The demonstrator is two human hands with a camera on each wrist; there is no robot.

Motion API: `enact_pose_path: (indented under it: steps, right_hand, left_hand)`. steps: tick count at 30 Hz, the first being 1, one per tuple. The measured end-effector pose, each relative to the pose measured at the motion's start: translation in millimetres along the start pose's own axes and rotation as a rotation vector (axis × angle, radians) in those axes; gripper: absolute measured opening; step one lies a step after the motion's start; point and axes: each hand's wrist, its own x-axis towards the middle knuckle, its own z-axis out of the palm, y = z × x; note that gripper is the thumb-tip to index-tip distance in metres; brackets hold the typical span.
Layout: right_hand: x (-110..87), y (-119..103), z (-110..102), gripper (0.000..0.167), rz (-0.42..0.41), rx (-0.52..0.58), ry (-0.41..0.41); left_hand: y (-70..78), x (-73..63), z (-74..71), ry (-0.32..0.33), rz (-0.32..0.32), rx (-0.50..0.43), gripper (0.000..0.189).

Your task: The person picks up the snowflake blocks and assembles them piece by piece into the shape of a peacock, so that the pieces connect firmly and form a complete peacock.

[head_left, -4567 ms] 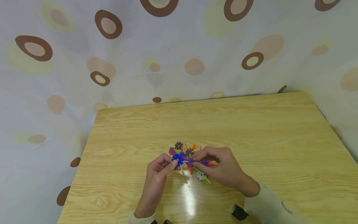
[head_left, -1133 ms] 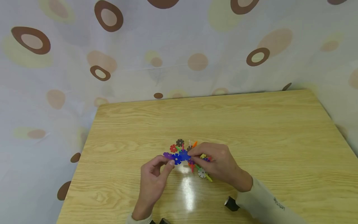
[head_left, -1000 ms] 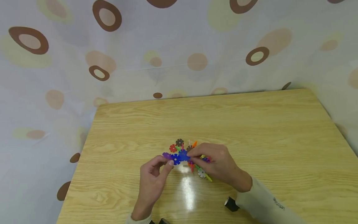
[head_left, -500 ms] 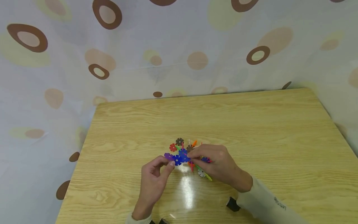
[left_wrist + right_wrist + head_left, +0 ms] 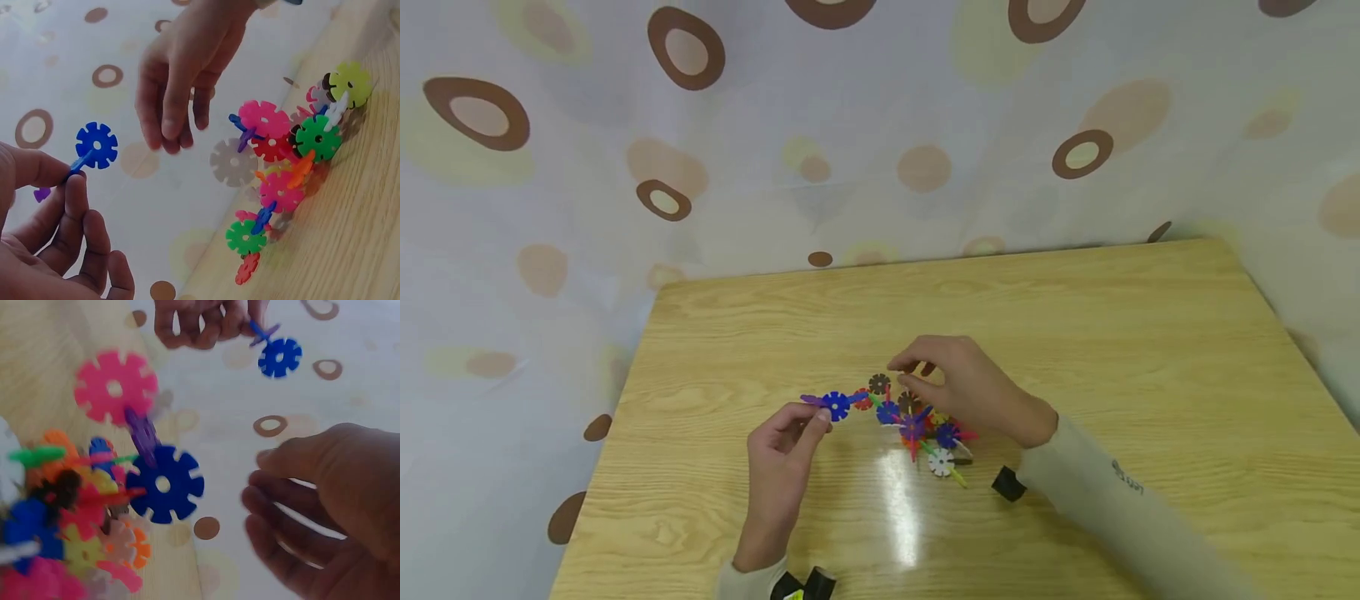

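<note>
My left hand [image 5: 782, 450] pinches a short chain of slotted snowflake discs between thumb and index finger. The chain has a blue disc [image 5: 835, 406], a second blue one reaching right and a purple one at its left. It is held up off the table. My right hand [image 5: 966, 387] hovers behind and right of the loose heap, fingers loosely bent, nothing between them. In the right wrist view, a gap shows between thumb and fingers [image 5: 275, 506]. Below the right hand lies the multicoloured heap of discs, including a purple disc [image 5: 913, 427] and a white disc [image 5: 941, 462].
The discs stand on a wood-grain table [image 5: 737, 350], and many are joined at angles. A patterned cloth [image 5: 850, 125] hangs behind the table's far edge. Black wrist-worn devices, one on the right wrist [image 5: 1009, 483], hang near the sleeves.
The right hand has let go of the blue disc and moved up and away. The left hand has moved left with the chain, away from the heap.
</note>
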Motion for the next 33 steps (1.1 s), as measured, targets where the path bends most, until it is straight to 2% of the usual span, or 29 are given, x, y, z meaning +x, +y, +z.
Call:
enact_pose_path:
  steps: [4,7,10,15,21,24,33]
  right_hand:
    - [32.0,16.1,-0.6,0.020,0.097,-0.013,-0.251]
    - [56.3,26.3,-0.1,0.018,0.130,-0.047,-0.404]
    - [78.2,31.7,-0.7,0.015,0.185,-0.086,-0.528]
    - [102.4,35.6,3.1,0.011,0.249,-0.143,-0.671]
    - [115.2,29.9,16.5,0.021,0.286,-0.215,-0.756]
    - [117.7,27.5,23.4,0.024,0.285,-0.246,-0.759]
    - [118.1,28.0,32.4,0.016,0.232,-0.315,-0.750]
  left_hand:
    - [-4.7,4.8,-1.2,0.007,-0.002,-0.016,0.007]
    - [-8.3,6.9,-0.5,0.019,-0.007,-0.037,0.008]
    - [-10.4,8.0,0.0,0.024,-0.011,-0.052,0.011]
    - [-11.0,8.5,-0.7,0.019,-0.029,-0.041,0.009]
    - [-12.6,11.3,-1.2,0.013,-0.042,-0.034,0.009]
    - [-13.2,12.2,-1.4,0.009,-0.051,-0.037,0.012]
    - [-13.6,11.8,-2.2,0.016,-0.062,-0.058,0.011]
